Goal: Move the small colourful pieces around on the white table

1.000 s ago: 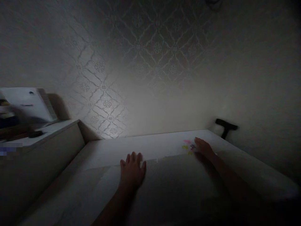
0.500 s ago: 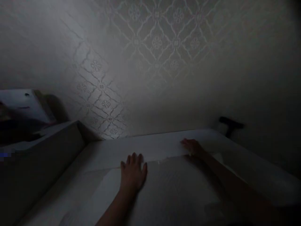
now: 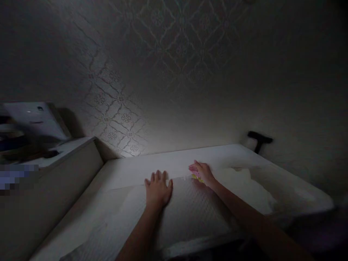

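My left hand [image 3: 158, 191] lies flat with spread fingers near the far edge of a pale textured sheet [image 3: 190, 210], and nothing shows in its grip. To its right, my right hand [image 3: 204, 174] is bent over the same edge, its fingers close together. A small pink and yellow thing [image 3: 198, 177] shows under those fingers; its kind is too dim to make out. Beneath the sheet is a white flat top [image 3: 130, 168], with a bare strip along the wall. An irregular whitish patch [image 3: 241, 185] lies right of my right hand.
A patterned wall [image 3: 185, 108] rises behind the white top. At the left stands a raised box-like unit [image 3: 70, 174] with a white panel [image 3: 38, 119] and dim items on it. A black T-shaped object [image 3: 259, 139] is beyond the right edge. The light is low.
My right hand has moved left along the sheet's edge, closer to my left hand, and the pink and yellow thing now shows under it. My left hand stays flat on the sheet.
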`<action>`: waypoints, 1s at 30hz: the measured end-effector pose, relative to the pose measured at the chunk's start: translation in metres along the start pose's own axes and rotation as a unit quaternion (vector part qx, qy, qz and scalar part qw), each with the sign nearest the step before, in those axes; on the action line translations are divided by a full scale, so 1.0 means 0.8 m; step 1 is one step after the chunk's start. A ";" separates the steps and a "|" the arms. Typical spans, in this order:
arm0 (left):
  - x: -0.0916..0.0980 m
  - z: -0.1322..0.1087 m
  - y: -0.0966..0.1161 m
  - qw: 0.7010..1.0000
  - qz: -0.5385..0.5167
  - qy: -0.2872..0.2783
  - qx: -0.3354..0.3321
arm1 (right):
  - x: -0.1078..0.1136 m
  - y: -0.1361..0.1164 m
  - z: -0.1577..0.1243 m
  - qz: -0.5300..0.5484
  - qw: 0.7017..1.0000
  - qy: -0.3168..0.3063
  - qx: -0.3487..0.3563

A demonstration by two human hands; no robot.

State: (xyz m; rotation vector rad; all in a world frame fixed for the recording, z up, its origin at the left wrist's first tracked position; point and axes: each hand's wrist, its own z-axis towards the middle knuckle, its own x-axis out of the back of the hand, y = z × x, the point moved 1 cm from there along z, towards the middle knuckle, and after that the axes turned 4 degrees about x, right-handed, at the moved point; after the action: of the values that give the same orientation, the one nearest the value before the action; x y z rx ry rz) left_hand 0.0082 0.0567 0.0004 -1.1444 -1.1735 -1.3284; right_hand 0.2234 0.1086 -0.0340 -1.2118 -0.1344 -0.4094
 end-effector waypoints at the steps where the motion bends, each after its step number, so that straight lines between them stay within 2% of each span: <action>1: -0.001 0.000 0.000 1.000 -0.002 -0.001 -0.001 | -0.011 -0.003 -0.001 0.015 1.000 -0.005 -0.003; 4: -0.002 0.001 -0.001 1.000 -0.011 0.004 -0.003 | -0.033 -0.013 -0.003 0.067 0.998 -0.011 -0.011; 6: -0.003 0.001 -0.001 1.000 -0.016 0.006 -0.004 | -0.032 -0.017 -0.003 0.071 0.997 -0.002 -0.010; 8: -0.002 0.001 -0.001 1.000 -0.020 0.005 -0.005 | -0.016 -0.017 -0.005 0.034 0.999 0.016 -0.006; 11: 0.000 0.000 -0.001 1.000 -0.027 0.003 -0.005 | 0.024 -0.009 -0.018 -0.092 0.995 0.045 0.021; 14: 0.000 0.000 -0.001 0.999 -0.033 0.007 -0.006 | 0.058 0.006 -0.037 -0.236 0.970 0.036 0.049; 16: -0.001 0.000 -0.002 1.000 -0.031 0.001 -0.006 | 0.068 0.014 -0.048 -0.320 0.945 0.016 0.058; 20: -0.002 0.004 -0.003 0.999 -0.013 -0.033 -0.005 | 0.065 0.018 -0.052 -0.395 0.917 -0.006 0.057; 24: 0.001 0.008 -0.004 0.998 0.000 -0.062 0.005 | 0.059 0.018 -0.048 -0.435 0.898 0.001 0.067; 28: 0.007 0.008 0.005 0.999 0.009 -0.039 -0.011 | 0.059 0.022 -0.048 -0.443 0.892 0.013 0.088; 30: 0.009 0.007 0.020 0.998 0.009 -0.019 -0.055 | 0.059 0.024 -0.049 -0.448 0.889 0.015 0.092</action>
State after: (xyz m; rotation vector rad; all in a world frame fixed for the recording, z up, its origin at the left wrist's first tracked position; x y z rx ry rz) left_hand 0.0240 0.0607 0.0089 -1.2602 -1.1262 -1.3778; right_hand 0.2694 0.0667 -0.0495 -0.8923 -0.7060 -1.1937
